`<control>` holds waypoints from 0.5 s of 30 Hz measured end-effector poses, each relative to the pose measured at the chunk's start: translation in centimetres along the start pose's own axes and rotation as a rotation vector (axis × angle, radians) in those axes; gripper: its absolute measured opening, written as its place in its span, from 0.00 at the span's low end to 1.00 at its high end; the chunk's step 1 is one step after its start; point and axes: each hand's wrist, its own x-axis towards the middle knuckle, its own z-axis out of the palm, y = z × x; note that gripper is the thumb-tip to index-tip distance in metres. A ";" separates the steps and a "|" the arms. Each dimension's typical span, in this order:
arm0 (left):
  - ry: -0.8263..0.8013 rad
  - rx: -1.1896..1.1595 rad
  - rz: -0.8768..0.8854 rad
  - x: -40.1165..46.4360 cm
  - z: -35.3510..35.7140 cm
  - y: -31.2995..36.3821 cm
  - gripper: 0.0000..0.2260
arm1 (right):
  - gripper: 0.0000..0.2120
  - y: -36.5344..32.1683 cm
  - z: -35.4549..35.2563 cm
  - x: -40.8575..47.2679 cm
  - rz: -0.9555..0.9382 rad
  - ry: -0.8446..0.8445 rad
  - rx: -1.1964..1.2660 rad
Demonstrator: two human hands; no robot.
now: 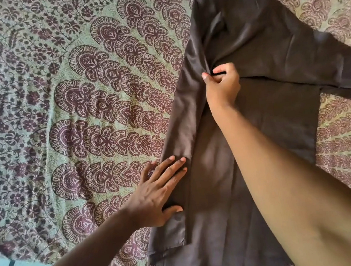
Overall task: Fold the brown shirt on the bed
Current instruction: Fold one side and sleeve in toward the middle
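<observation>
Paisley bedspread (77, 118) is covering the bed, with the shirt (262, 127) lying on its right side. Left hand (159, 191) is pressing flat on the shirt's edge, right hand (222, 86) is pinching a fold mid-shirt.

Brown shirt (261, 111): plain dark brown fabric, lying lengthwise from 6 toward 12 o'clock. Left side is folded inward over the body, forming a long crease. One sleeve extends flat toward 3 o'clock.
</observation>
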 end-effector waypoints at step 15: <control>-0.010 0.025 0.006 -0.6 0.1 0.3 0.45 | 0.11 -0.5 1.5 0.4 -0.468 -0.121 -0.203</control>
